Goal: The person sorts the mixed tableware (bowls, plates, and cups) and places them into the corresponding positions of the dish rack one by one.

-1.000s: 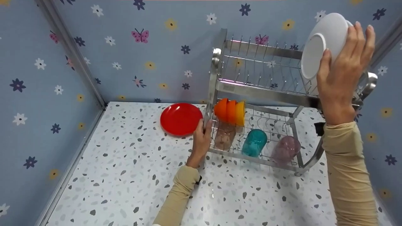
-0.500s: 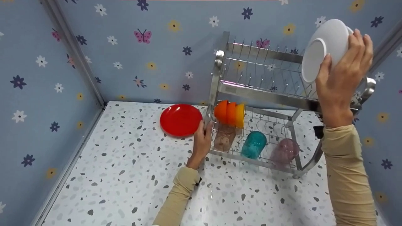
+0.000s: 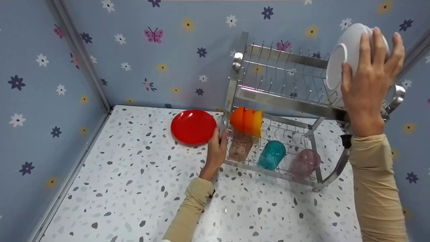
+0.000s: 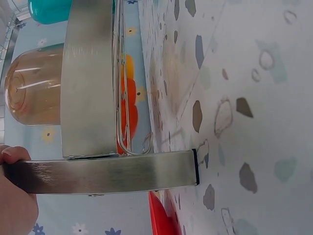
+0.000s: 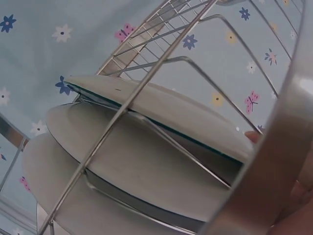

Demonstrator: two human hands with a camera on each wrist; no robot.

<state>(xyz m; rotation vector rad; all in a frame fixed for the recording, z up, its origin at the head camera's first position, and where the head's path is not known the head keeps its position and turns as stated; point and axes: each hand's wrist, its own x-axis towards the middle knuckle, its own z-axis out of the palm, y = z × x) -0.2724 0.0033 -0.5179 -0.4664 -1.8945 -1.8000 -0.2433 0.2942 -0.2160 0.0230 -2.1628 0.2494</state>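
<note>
In the head view my left hand (image 3: 215, 153) grips the left leg of a two-tier metal dish rack (image 3: 285, 101). The left wrist view shows part of this left hand (image 4: 17, 196) around the metal strip. High on the right, my right hand (image 3: 368, 87) lies over white plates (image 3: 351, 43) at the right end of the upper tier. Its fingers look straight and spread, touching the plates. The right wrist view has the plates (image 5: 142, 142) leaning on edge among the wires, with little of the hand visible.
A red plate (image 3: 194, 127) lies on the speckled tabletop (image 3: 134, 188), left of the rack. The lower tier holds nested orange and yellow bowls (image 3: 247, 121), a brownish glass (image 3: 240, 148), a teal glass (image 3: 272, 155) and a pinkish glass (image 3: 305, 162). Patterned walls stand around.
My right hand has gone from pinching the front white plate to spreading its fingers over the plates, which now show more of a second one behind. The left hand stays on the rack.
</note>
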